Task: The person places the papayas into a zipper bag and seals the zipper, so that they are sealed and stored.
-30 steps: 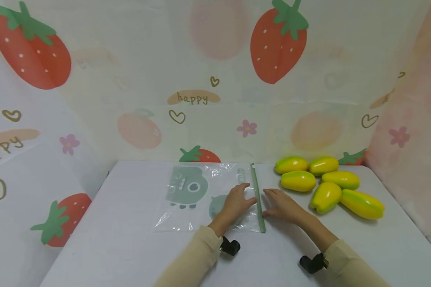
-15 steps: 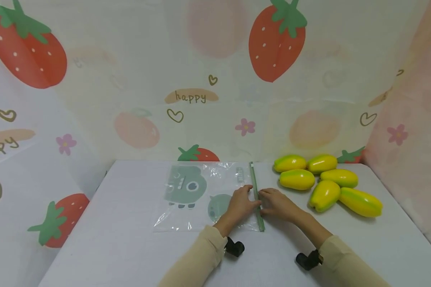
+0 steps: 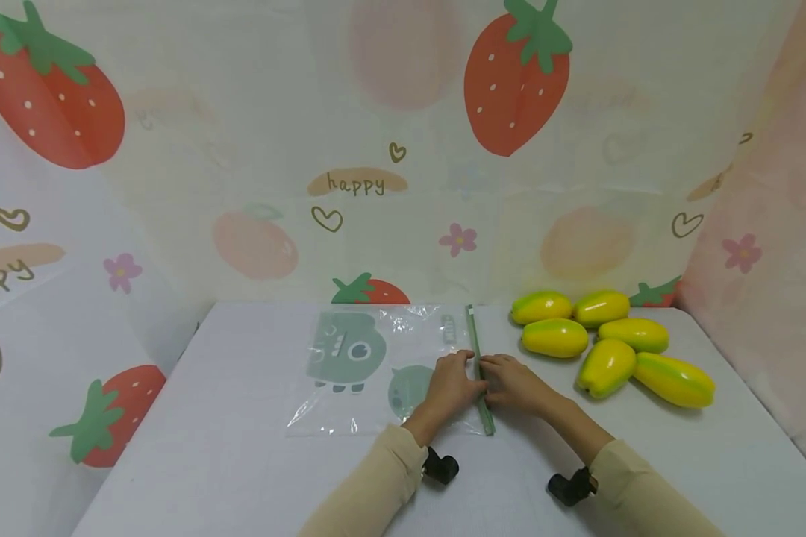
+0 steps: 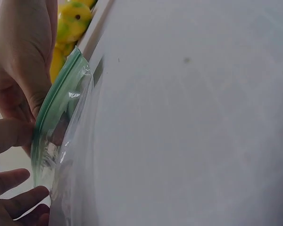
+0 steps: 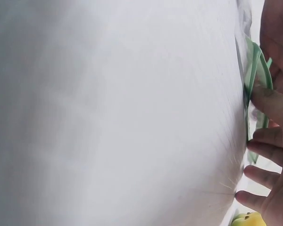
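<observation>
A clear zip bag (image 3: 403,326) with green monster prints lies flat on the white table, its green zip edge (image 3: 471,328) toward the right. My left hand (image 3: 450,384) is over the bag's zip end, thumb on the strip and fingers loosely bent beside it. Facing it from the right, my right hand (image 3: 517,386) has thumb and fingertips at the same edge. In the right wrist view the green strips (image 5: 253,70) bow up and stand apart, with the right thumb (image 5: 270,102) between them. The left wrist view shows the strip (image 4: 56,94) arched up against the left thumb (image 4: 12,133).
Several yellow-green papayas (image 3: 607,368) lie grouped at the back right of the table (image 3: 195,447). A curtain (image 3: 403,246) printed with strawberries stands behind and at both sides. Black wrist cameras (image 3: 441,467) hang under both sleeves.
Both hands have closed in on the green zip edge: the left moved slightly right, the right slightly left. The view shifted a little; the papayas stay put.
</observation>
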{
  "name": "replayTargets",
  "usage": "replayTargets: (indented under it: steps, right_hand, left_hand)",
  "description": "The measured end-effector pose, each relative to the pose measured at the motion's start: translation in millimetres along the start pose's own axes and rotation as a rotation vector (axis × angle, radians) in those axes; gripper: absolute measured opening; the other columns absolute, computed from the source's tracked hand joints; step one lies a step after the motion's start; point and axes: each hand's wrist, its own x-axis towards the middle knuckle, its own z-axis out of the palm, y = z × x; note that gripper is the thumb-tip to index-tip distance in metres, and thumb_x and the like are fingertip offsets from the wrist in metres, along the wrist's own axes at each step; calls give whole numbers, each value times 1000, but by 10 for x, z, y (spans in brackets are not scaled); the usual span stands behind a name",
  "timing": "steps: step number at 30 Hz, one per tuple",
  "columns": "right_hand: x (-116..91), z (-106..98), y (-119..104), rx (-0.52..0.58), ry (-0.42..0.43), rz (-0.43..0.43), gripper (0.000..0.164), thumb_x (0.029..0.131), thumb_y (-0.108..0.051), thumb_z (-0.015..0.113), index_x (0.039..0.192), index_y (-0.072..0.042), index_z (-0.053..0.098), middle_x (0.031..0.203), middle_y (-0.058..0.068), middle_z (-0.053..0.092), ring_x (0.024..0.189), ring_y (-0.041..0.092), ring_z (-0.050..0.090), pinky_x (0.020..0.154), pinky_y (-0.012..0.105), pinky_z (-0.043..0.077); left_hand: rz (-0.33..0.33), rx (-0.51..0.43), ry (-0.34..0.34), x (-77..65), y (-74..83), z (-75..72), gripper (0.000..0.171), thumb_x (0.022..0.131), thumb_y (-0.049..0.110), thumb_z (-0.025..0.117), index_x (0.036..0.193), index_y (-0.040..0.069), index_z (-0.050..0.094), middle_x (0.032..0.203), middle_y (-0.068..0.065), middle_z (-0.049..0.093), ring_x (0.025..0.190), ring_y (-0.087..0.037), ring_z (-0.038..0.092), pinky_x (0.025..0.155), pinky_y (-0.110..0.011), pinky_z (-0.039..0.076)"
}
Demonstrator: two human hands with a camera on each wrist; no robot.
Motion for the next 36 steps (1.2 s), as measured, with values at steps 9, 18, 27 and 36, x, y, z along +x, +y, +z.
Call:
replayTargets:
  steps: [9,18,27,36]
  right_hand:
    - [9,30,11,-30,6,-22,56,82,-19,75,130,4,57,136,20,56,126,43,49,105,58,42]
    - [-2,16,11,-43,-2,-4,62,83,-29,77,131,4,57,138,19,55,127,42,48,106,57,41]
    - [-4,10,13,-49,-16,16,66,82,-36,76,131,3,56,139,18,55,129,41,48,105,59,41]
    - [-7,5,-4,-21,-25,25,67,83,-37,76,134,1,55,142,17,53,130,41,46,106,60,40]
  left_hand:
    - [32,9,17,-4,-33,0,52,76,14,74,126,4,60,118,-14,66,115,-31,59,97,-39,49]
    - [85,55,10,-10,-56,-32,57,74,11,75,128,4,58,120,-14,65,112,-28,62,92,-38,52]
    - [145,238,-80,8,-66,-79,50,82,17,74,129,8,60,130,-9,62,123,-26,56,101,-39,49]
    - [167,369,-139,13,-88,-88,39,85,22,69,123,11,67,134,-9,61,125,-27,55,97,-43,51]
